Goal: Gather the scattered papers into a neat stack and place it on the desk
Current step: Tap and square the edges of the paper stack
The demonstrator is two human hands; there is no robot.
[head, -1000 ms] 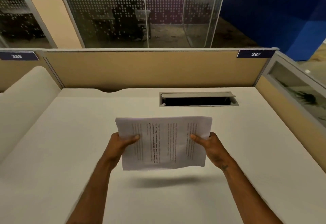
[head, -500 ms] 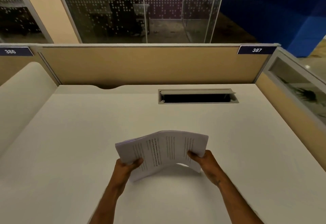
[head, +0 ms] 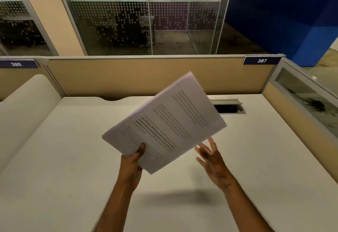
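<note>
A stack of white printed papers (head: 168,122) is held up in the air above the pale desk (head: 54,167), tilted with its far corner raised toward the back partition. My left hand (head: 132,162) grips the stack at its near left corner, thumb on top. My right hand (head: 212,156) is off the papers, just below and right of their lower edge, with its fingers spread and nothing in it. The stack casts a shadow on the desk below.
A tan partition (head: 146,74) closes the back of the desk, and a glazed side panel (head: 303,100) closes the right. An open cable slot (head: 229,107) sits in the desk at the back right, partly behind the papers. A curved white divider (head: 23,107) stands left.
Both hands held the stack before, low over the desk and bent. Now my right hand has let go and my left hand has lifted and swung the stack up and to the right.
</note>
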